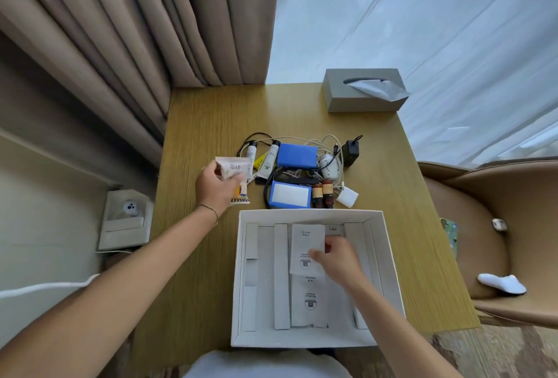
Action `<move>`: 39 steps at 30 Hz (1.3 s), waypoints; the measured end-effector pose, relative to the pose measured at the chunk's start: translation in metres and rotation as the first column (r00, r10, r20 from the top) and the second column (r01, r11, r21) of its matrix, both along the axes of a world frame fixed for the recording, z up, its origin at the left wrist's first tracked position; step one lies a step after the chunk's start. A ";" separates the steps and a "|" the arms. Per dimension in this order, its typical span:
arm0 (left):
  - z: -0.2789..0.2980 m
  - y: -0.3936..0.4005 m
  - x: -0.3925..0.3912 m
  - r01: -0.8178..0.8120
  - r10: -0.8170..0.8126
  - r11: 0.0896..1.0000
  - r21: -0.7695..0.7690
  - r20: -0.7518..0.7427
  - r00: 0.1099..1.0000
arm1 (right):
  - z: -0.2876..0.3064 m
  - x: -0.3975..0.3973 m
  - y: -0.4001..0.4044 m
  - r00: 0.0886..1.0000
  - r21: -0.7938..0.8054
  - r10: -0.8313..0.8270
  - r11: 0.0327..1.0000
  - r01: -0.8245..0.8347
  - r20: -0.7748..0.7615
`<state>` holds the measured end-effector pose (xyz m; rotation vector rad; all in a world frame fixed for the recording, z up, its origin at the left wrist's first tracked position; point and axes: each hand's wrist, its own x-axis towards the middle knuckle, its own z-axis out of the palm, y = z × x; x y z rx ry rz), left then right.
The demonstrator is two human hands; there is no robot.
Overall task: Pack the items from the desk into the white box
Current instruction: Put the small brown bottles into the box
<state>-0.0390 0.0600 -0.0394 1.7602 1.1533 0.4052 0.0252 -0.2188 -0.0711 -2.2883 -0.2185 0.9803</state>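
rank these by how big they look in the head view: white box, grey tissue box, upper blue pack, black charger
1. white box
2. grey tissue box
3. upper blue pack
4. black charger
The white box lies nearest the camera, which exaggerates its lead.

Box nearest me, loose items behind it on the counter (208, 124).

My right grip (339, 259) rests inside the box (389, 256) on a paper packet (306, 244); my left grip (216, 187) holds a sachet (234, 167) left of the pile; the tissue box (362, 96) sits at the far right corner.
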 end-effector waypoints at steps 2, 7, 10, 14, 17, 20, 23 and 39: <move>0.015 -0.002 -0.006 -0.052 0.058 0.997 -0.060 0.095 0.994 | -0.007 0.001 0.001 0.999 -0.036 0.038 0.999 -0.037 0.017; 0.054 -0.021 -0.021 -0.077 0.140 0.964 -0.255 0.242 0.960 | -0.014 0.007 0.008 0.984 -0.184 0.150 0.974 -0.131 0.093; 0.072 -0.043 -0.031 -0.020 0.123 0.940 -0.340 0.284 0.951 | -0.013 0.010 0.014 0.950 -0.283 0.252 0.939 -0.194 0.186; 0.083 -0.082 -0.041 0.092 0.056 0.897 -0.432 0.319 0.946 | -0.007 0.014 0.018 0.812 -0.460 0.510 0.816 -0.351 0.286; 0.079 -0.112 -0.045 0.168 -0.045 0.916 -0.364 0.323 0.945 | 0.004 0.018 0.019 0.751 -0.526 0.590 0.757 -0.388 0.296; 0.068 -0.133 -0.047 0.212 -0.110 0.923 -0.320 0.308 0.945 | 0.030 0.021 0.016 0.789 -0.470 0.506 0.822 -0.320 0.347; 0.051 -0.149 -0.050 0.230 -0.146 0.906 -0.356 0.249 0.958 | 0.059 0.031 0.003 0.796 -0.382 0.442 0.878 -0.289 0.414; -0.028 -0.226 -0.025 0.558 -0.672 0.739 -0.377 -0.355 0.650 | 0.081 0.022 -0.060 0.904 -0.127 0.233 0.971 -0.200 0.357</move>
